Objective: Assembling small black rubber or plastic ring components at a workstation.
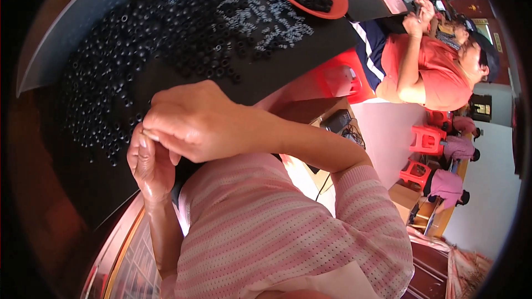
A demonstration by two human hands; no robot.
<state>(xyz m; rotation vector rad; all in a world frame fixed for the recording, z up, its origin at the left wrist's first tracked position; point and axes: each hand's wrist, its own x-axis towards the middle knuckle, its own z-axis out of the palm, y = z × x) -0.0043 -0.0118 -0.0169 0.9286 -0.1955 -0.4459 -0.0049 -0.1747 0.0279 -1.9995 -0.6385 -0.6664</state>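
Note:
My left hand (151, 169) and my right hand (194, 122) meet over the near edge of a black work table (266, 75). Their fingertips are pinched together, the right hand above and partly in front of the left. Whatever lies between the fingers is hidden or too small to name. Just beyond my hands spread many small black ring-shaped parts (127, 39), loose on the table top. Small shiny coil springs (271, 16) lie scattered farther back, beside the black parts.
An orange-red bowl (342, 5) full of black parts stands at the far right. A pale upright panel (72, 22) borders the left side. To the right, a co-worker in an orange shirt (426, 72) sits with both hands raised. Red stools (428, 139) and an open carton (316, 113) stand on the floor.

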